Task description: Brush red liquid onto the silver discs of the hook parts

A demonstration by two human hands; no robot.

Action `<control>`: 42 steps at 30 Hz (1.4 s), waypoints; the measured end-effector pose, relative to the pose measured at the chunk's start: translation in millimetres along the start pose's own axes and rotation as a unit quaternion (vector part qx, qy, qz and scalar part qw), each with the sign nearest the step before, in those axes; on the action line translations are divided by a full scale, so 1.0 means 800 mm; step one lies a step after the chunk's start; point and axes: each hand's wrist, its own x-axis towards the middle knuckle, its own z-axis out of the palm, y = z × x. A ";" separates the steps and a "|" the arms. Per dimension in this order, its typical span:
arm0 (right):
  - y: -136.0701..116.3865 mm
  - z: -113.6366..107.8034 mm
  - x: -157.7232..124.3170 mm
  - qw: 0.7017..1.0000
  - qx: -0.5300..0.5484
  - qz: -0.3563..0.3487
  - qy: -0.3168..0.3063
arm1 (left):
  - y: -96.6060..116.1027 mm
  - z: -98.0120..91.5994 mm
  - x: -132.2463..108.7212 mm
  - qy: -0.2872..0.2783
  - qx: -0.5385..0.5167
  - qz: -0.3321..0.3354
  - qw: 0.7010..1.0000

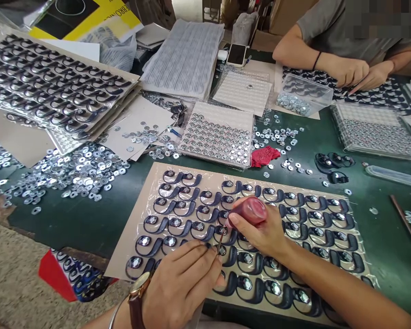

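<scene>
A cardboard sheet (123, 249) under clear film carries rows of dark curved pieces with shiny round gems. My left hand (188, 274), with a watch (141, 283) on its wrist, grips thin metal tweezers (220, 244) whose tip is at one round piece (221, 230) near the sheet's middle. Just above and right of that piece, my right hand (260, 230) is wrapped round a dark red bottle (249, 211), tilted with its narrow end toward the tweezer tip. The bottle's tip is partly hidden by my fingers.
Loose silver washers (85, 171) lie at the left. A tray of gems (217, 137) and a red cloth (265, 156) sit behind the sheet. Stacked cards (55, 87) are back left. Across the table, another person's hands (349, 73) work beside a clear box (304, 93).
</scene>
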 end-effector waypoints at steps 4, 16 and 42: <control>0.002 0.000 -0.001 1.000 -0.005 -0.005 0.011 | -0.001 0.003 -0.003 -0.005 -0.004 -0.003 1.000; 0.000 -0.005 0.001 0.999 -0.021 0.000 0.029 | 0.000 0.002 -0.005 -0.010 -0.007 -0.006 1.000; -0.008 -0.007 0.002 0.998 -0.058 -0.025 0.022 | -0.009 -0.013 0.019 0.054 -0.091 -0.048 0.993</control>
